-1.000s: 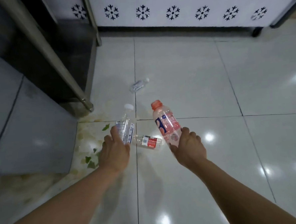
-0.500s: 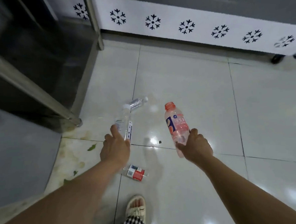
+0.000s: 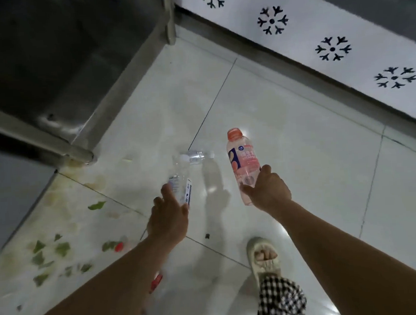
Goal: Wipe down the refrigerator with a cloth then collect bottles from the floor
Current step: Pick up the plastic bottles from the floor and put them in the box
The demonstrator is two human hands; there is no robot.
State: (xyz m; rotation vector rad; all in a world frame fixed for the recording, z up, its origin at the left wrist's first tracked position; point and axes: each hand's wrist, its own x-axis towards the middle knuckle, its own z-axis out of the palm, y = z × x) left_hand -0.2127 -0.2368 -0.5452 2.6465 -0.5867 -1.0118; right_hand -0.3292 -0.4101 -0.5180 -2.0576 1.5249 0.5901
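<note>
Leaf scraps (image 3: 61, 249) litter the floor (image 3: 298, 132) at left. The left hand (image 3: 168, 219) wraps its fingers around a clear bottle (image 3: 181, 183), with another small bottle (image 3: 197, 156) lying just beyond. The right hand (image 3: 268, 190) grips a pink bottle (image 3: 242, 160); pinning one bottle under an arm would probably free fingers for the next.

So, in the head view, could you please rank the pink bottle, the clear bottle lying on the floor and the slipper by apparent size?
1. Slipper, nearer the camera, so unsure.
2. Pink bottle.
3. Clear bottle on the floor, farthest away.
</note>
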